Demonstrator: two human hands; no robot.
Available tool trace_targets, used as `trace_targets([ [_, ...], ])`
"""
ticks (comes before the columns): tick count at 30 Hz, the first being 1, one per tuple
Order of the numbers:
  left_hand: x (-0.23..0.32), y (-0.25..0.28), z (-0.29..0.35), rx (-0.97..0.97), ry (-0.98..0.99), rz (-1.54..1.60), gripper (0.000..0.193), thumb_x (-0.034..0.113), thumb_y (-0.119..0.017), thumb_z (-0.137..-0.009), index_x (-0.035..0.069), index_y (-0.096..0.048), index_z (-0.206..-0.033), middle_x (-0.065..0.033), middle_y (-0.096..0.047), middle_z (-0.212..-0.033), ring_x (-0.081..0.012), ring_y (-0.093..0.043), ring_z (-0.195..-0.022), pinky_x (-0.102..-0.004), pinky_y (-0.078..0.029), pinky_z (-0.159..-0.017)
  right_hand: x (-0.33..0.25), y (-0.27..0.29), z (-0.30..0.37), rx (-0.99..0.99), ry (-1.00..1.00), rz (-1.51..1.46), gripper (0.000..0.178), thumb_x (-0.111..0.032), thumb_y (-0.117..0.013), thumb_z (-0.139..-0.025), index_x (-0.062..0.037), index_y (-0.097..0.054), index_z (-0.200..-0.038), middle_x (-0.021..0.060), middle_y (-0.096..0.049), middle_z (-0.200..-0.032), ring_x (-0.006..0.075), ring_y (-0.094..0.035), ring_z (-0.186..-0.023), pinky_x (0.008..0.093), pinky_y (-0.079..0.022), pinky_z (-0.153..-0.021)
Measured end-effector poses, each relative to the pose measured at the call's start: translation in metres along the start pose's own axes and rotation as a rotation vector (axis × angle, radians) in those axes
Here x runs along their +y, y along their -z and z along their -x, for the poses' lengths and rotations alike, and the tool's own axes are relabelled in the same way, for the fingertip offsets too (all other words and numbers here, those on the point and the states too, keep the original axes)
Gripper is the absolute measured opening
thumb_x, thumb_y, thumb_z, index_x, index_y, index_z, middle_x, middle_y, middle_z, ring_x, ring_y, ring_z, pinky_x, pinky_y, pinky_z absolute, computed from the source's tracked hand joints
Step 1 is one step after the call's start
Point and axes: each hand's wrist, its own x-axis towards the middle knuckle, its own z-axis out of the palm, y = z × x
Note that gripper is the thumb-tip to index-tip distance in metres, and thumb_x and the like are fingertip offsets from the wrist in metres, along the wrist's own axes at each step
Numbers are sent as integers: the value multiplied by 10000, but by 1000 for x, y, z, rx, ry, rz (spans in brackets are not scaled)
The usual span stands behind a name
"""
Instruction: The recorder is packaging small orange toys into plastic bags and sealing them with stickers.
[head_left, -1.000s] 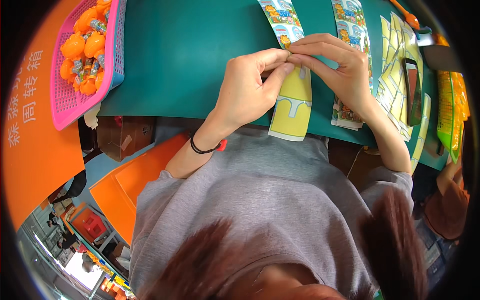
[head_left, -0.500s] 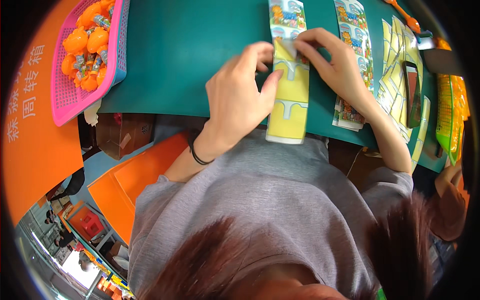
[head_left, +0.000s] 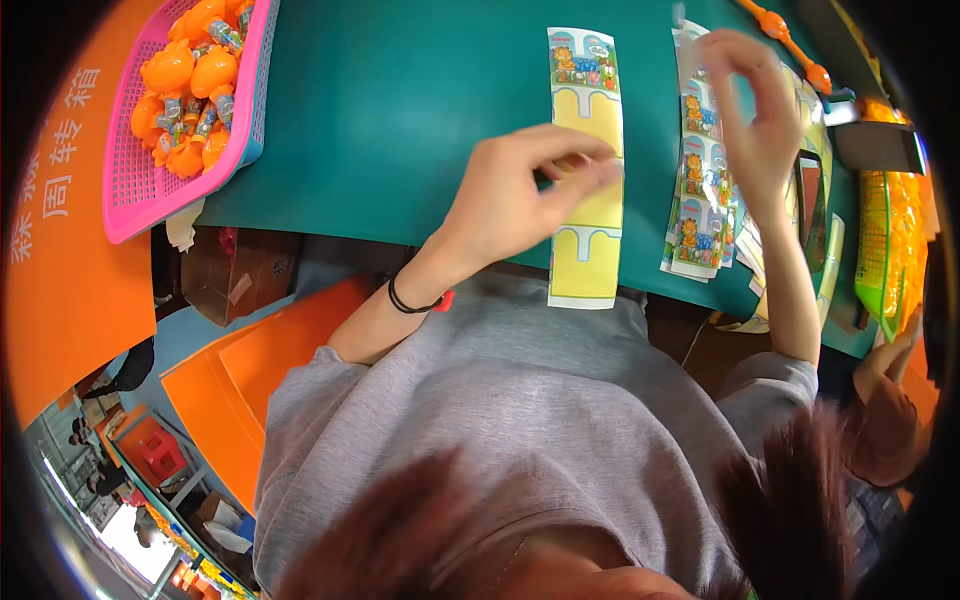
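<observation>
The strip point(head_left: 587, 268) is lying lengthwise on the desk point(head_left: 400, 120), its near end reaching past the desk's near edge toward the shirt point(head_left: 520, 370). It is showing 1 printed picture at its far end and bare yellow backing, with pale notched outlines, along the rest. The step in hand seems to be handling label strips by hand; a move on that 1 picture would be calling for fingertips at its edge and the strip being kept flat.

The left hand point(head_left: 520, 190) is hovering or resting over the strip's middle, so I cannot tell whether it is touching. Its thumb and forefinger are curving close together above the strip's right edge, with a small gap between them; whether they are pinching anything I cannot tell. The picture is lying beyond these fingers, on the far side.

The right hand point(head_left: 755, 110) is hovering over the far part of the stack point(head_left: 692, 180) of printed strips, right of the strip and well apart from it. Its thumb and forefinger are bending toward each other, but blur is hiding whether they are holding anything.

Farther right, yellow sheets and a green basket point(head_left: 874, 250) are sitting beyond the right forearm. An orange toy point(head_left: 772, 24) is lying at the far right. On the far left, a pink basket point(head_left: 122, 190) is holding orange figures point(head_left: 168, 66).
</observation>
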Motion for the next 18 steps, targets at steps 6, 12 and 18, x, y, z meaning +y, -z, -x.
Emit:
trace_targets([
  [6, 0, 16, -9, 203, 160, 529, 206, 141, -670, -927, -43, -708, -1012, -95, -716, -927, -114, -654, -806, -239, -541, -732, -36, -29, 18, -242, 762, 431, 199, -35, -754, -728, -43, -693, -918, 74, -692, -982, 241, -661, -924, 365, -525, -797],
  [12, -14, 34, -14, 372, 70, 530, 147, 84, -654, -928, -43, -672, -998, -60, -690, -908, -88, -627, -824, -226, -513, -749, -18, -41, -28, -289, 806, 317, 287, -143, -775, -761, 1, -678, -990, 100, -683, -1045, 251, -656, -933, 374, -529, -801],
  [18, -15, 35, -11, 373, 16, 572, 113, 69, -696, -899, -12, -641, -958, -53, -665, -923, -90, -610, -838, -228, -495, -761, 77, -54, -127, -158, -315, 603, 527, -246, -780, -806, -4, -574, -1225, 170, -658, -1064, 294, -646, -981, 362, -510, -854],
])
